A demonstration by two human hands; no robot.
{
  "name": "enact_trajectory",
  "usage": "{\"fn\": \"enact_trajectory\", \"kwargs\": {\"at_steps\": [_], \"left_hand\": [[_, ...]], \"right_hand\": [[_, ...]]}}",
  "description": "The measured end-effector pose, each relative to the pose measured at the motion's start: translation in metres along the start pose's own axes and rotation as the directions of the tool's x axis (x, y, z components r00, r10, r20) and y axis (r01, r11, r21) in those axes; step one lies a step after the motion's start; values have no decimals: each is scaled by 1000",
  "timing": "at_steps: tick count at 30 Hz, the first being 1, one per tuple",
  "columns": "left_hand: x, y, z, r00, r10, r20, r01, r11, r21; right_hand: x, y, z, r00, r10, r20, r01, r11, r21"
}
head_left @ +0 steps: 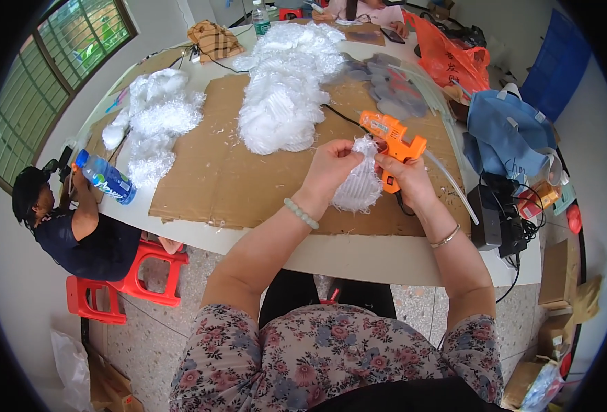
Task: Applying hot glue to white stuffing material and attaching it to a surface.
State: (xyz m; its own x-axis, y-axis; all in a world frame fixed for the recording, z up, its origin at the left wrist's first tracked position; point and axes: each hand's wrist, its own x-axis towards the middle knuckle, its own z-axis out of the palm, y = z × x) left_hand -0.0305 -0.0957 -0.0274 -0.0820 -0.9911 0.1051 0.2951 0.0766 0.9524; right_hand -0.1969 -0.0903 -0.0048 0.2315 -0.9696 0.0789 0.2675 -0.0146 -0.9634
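A white, fuzzy-edged ribbed petal-shaped piece (358,187) is raised above the brown cardboard (211,175). My left hand (334,165) is closed, its thumb and fingers pinching the piece near its narrow upper end. In my right hand (410,177) is an orange glue gun (394,141); that hand's thumb and fingertips also reach the right edge of the piece. A clear glue stick (454,192) trails from the gun's back. Part of the gun's handle and the fingers around it are hidden.
Heaps of white fuzzy pieces lie in the middle (283,103) and at left (159,113). Grey translucent sheets (396,89) lie beyond the gun. A blue-labelled bottle (104,177) stands at the left edge. A blue bag (506,130) and black adapters (499,213) are at right. A person (90,226) sits left.
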Motion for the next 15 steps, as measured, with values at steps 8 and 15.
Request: {"fn": "enact_trajectory", "kwargs": {"at_steps": [8,15], "left_hand": [[-7,-3,12,999,20,-37,-18,999,44],[-6,-2,6,990,85,113,-107,973,207]], "right_hand": [[3,6,-6,999,-12,-31,6,984,-180],[0,3,-1,997,-38,-64,25,982,-187]]}}
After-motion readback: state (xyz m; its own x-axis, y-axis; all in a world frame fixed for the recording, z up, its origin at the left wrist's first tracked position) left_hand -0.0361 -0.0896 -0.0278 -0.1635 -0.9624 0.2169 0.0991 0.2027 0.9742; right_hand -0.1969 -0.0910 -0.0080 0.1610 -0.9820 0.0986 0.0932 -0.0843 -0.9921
